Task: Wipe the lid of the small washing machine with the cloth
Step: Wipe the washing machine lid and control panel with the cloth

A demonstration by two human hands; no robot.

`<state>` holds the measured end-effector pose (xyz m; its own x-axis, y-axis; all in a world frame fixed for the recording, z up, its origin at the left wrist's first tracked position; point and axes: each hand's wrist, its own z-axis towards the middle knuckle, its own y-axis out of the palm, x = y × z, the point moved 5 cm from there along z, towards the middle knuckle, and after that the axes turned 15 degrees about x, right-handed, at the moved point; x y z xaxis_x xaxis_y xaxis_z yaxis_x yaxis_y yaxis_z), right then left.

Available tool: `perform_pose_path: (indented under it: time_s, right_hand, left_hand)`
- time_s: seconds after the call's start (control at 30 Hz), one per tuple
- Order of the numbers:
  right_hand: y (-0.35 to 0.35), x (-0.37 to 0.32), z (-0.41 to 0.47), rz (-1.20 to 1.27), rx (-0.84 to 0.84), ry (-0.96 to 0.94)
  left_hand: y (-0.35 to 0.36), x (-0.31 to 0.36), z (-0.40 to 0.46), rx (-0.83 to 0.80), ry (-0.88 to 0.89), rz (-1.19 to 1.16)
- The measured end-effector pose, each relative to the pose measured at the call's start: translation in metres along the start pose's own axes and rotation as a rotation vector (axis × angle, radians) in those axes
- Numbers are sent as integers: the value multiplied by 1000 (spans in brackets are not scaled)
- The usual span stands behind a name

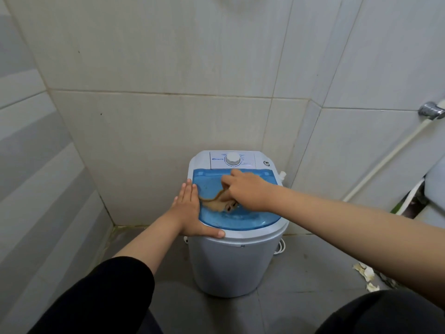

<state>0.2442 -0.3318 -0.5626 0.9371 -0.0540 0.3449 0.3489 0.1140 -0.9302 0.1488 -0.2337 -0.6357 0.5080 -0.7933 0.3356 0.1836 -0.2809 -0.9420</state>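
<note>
A small white washing machine (231,263) stands on the floor against the tiled wall. Its lid (240,218) is translucent blue. A crumpled tan cloth (216,203) lies on the middle of the lid, and my right hand (248,189) presses down on it with the fingers curled around part of it. My left hand (190,210) lies flat along the lid's left rim, fingers straight, thumb hooked over the front edge. A white dial (232,159) sits on the control panel behind the lid.
Tiled walls close in on the left and behind the machine. A white hose (385,162) runs down from a chrome fitting (431,110) on the right wall. Pale scraps (366,273) lie on the grey floor at the right. A white cord (280,247) hangs beside the machine.
</note>
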Motion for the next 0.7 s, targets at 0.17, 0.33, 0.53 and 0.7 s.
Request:
perform_pose_path:
  time_s: [0.17, 0.33, 0.53, 0.7]
  right_hand:
    - [19, 14, -30, 132, -12, 9]
    - [23, 24, -43, 48, -45, -1]
    - [18, 15, -39, 26, -92, -4]
    - [15, 0, -26, 163, -77, 45]
  left_hand:
    - [0, 0, 1, -1, 0, 3]
    - [0, 0, 0, 1, -6, 16]
    - [0, 0, 0, -1, -16, 16]
    - [1, 0, 0, 8, -9, 13]
